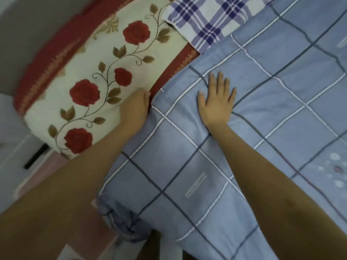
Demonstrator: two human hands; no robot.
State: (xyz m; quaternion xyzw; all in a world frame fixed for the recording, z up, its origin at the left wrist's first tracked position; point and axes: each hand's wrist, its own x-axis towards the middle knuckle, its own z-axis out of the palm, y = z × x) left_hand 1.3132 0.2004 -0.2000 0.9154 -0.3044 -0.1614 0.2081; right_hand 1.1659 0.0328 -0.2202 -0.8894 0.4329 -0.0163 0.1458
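Forearms (277, 171) near; right hand (216, 104) flat, spread wide on checked quilt (272, 132); left hand (135, 107) at its edge by rose pillow (84, 76), grip hidden.

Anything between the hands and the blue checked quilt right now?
Nothing visible. The right hand lies flat on the blue checked quilt; the left hand is at its edge, beside the cream rose-print pillow.

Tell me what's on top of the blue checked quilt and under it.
The right hand lies flat on the blue checked quilt, fingers spread. The left hand is at its edge. What lies underneath is covered.
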